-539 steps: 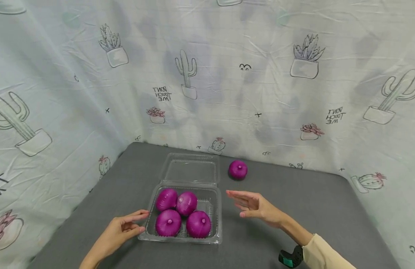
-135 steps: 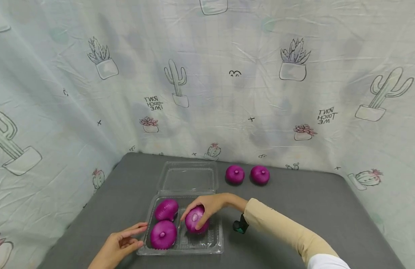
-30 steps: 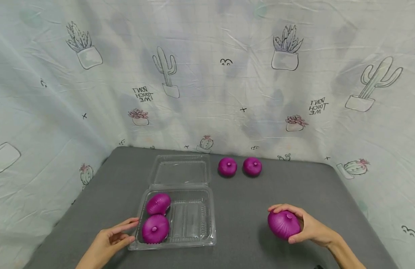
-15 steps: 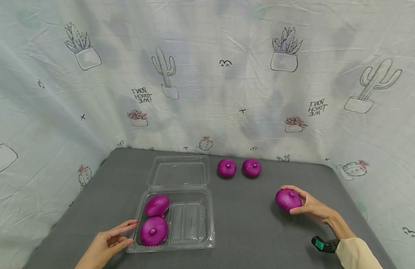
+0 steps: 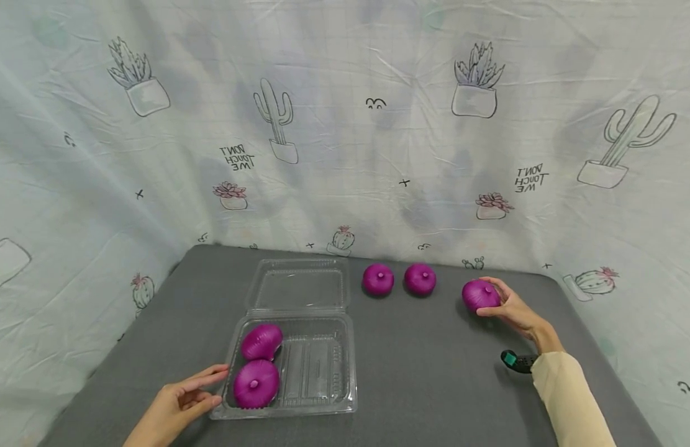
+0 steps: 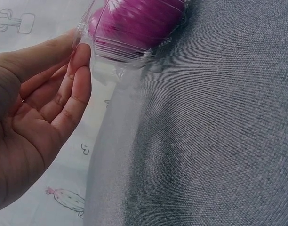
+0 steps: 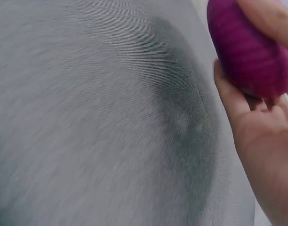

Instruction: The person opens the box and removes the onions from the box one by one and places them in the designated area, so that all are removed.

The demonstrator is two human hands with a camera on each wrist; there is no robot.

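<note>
My right hand (image 5: 515, 313) grips a purple onion (image 5: 480, 295) by its side, thumb in front and fingers behind, close over the table at the far right. In the right wrist view the same onion (image 7: 250, 49) fills the space between thumb and fingers. My left hand (image 5: 174, 403) holds the left rim of an open clear plastic container (image 5: 347, 366) with thumb and fingertips; the left wrist view shows those fingertips (image 6: 80, 59) at the rim. Inside, along the left side, lie a tilted onion (image 5: 262, 341) and an upright onion (image 5: 256, 383).
Two onions (image 5: 378, 280) (image 5: 420, 279) stand side by side at the back of the grey table (image 5: 412, 372). The container's clear lid (image 5: 300, 285) lies folded back. A printed cactus curtain (image 5: 345, 124) hangs behind and at both sides.
Within the last second my right hand has carried the onion toward the back of the table. Earlier, it lifted this onion from the container. The left hand has stayed at the rim.
</note>
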